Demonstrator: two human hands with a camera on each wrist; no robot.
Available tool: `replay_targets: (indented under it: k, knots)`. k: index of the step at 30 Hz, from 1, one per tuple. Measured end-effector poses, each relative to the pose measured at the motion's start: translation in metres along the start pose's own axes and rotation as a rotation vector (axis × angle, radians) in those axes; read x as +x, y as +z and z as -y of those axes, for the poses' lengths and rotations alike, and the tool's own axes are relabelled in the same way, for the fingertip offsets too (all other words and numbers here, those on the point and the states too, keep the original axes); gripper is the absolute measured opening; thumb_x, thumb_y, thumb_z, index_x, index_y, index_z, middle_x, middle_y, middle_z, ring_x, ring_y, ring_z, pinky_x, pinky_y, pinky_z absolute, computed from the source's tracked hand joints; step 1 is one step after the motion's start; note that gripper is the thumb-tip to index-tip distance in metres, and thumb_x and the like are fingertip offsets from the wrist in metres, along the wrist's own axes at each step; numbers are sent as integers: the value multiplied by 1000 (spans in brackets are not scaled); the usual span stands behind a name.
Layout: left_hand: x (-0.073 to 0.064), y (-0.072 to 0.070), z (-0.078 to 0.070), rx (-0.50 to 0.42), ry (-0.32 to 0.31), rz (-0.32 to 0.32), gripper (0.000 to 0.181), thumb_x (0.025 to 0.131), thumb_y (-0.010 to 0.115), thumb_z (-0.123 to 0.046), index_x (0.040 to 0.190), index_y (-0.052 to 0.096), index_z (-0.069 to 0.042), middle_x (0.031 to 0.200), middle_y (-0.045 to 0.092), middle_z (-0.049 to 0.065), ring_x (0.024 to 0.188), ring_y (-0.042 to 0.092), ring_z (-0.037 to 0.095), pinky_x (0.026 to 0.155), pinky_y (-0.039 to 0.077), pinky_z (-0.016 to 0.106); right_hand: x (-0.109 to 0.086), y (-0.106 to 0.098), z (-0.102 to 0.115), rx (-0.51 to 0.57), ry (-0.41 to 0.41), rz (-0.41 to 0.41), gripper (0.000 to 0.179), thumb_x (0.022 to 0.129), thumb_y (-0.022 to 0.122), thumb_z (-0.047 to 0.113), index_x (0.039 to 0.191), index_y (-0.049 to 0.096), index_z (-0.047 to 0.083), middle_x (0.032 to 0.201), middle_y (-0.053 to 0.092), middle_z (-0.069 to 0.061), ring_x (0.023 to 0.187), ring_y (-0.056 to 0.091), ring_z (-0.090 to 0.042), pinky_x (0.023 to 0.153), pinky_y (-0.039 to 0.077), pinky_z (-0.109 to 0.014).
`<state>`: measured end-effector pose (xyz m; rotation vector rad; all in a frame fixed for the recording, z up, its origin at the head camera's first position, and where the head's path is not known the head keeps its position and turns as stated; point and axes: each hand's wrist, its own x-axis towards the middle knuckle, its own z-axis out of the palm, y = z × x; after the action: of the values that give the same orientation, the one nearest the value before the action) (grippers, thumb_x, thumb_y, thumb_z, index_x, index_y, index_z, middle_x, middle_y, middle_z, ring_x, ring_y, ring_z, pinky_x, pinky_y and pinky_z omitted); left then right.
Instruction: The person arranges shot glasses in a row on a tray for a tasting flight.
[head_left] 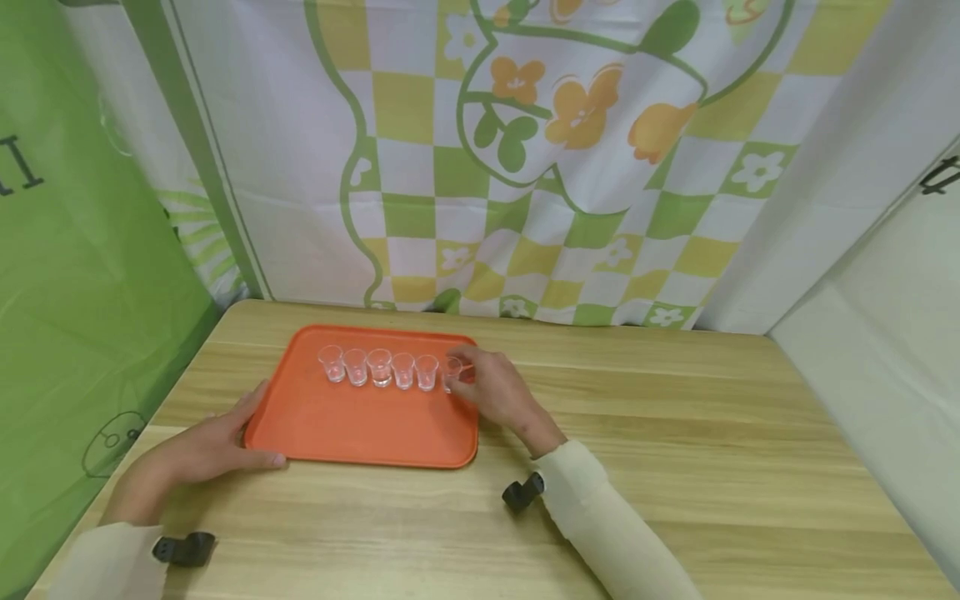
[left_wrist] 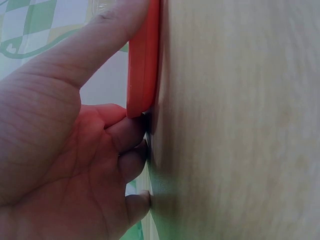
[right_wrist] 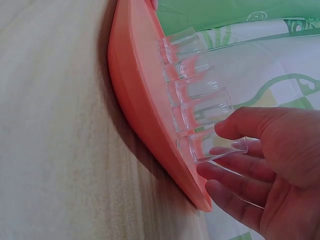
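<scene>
Six or so would be a count, so several small clear shot glasses [head_left: 380,367] stand upright in a row on an orange tray [head_left: 360,429], towards its far side. At the right end of this row, my right hand [head_left: 491,387] holds the last shot glass [right_wrist: 202,145] between thumb and fingers, its base at the tray's surface. My left hand [head_left: 213,442] spreads round the tray's near left corner. Its thumb lies along the front edge, while the other fingers reach along the left side; in the left wrist view they touch down beside the rim.
The tray lies on the left part of a wood-grain table [head_left: 637,467]. Behind the table hangs a patterned curtain [head_left: 540,183], and green cloth [head_left: 90,250] hangs at the left. Each cuff has a black wrist device [head_left: 522,492] by it.
</scene>
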<state>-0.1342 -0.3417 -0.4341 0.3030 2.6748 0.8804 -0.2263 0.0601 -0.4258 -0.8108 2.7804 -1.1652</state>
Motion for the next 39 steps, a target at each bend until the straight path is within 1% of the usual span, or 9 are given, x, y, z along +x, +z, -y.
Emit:
replay_targets:
  k: [13,17,20,23,27,29,31,35,39]
  knots:
    - [1,0,-2,-15,1,6,118,89,79,-48,164,0,-4,158,8,46,139,18,69,104,23,81,2,1,-2,6,16,5,41,96,75,12,134,63,1,127,70,-13,104,72,-24,86,59,-34]
    - [0,0,-2,-20,-4,10,118,89,79,-47,164,-1,-4,158,7,45,139,16,68,104,21,81,3,2,-1,17,21,15,44,96,74,12,137,62,1,124,71,-14,105,72,-25,87,59,-35]
    - [-1,0,-1,-20,-10,11,118,89,79,-47,164,-1,-4,158,7,45,139,16,69,104,21,81,2,2,-2,8,20,22,49,96,75,14,140,59,1,128,68,-14,111,68,-26,92,56,-39]
    - [-2,1,1,-15,-10,9,118,89,78,-47,164,-1,-3,158,7,45,139,15,69,104,21,81,1,1,-3,-27,10,23,56,96,75,17,146,54,3,141,60,-14,126,58,-28,105,48,-43]
    - [-4,1,2,-10,-3,8,118,89,78,-47,164,-2,-2,158,8,45,138,17,69,105,22,80,-2,-4,-8,-78,-36,27,68,95,77,20,153,45,4,152,50,-13,140,44,-29,115,36,-44]
    - [-3,1,1,-10,1,6,118,89,78,-47,164,-2,-1,158,7,45,139,18,68,105,23,80,-6,-9,-12,-99,-64,32,73,94,79,22,154,42,4,154,46,-13,143,40,-30,117,34,-44]
    - [-2,1,-1,-19,16,-2,121,89,79,-47,163,-4,-1,159,4,44,140,17,67,106,23,79,-11,-16,-17,-107,-83,27,78,92,81,24,155,40,3,156,43,-15,144,38,-31,117,33,-47]
    - [4,-1,-10,-44,50,-33,124,87,82,-46,164,-6,-3,164,-7,36,145,8,63,109,18,77,-23,-32,-26,-128,-67,17,81,93,80,34,157,38,5,160,37,-16,148,31,-34,118,31,-52]
    - [14,-3,-23,-25,134,-89,119,88,81,-47,165,0,-7,168,-4,28,150,5,55,112,17,74,-35,-46,-36,-154,-71,23,84,95,74,44,158,35,6,164,30,-18,151,26,-35,119,27,-55]
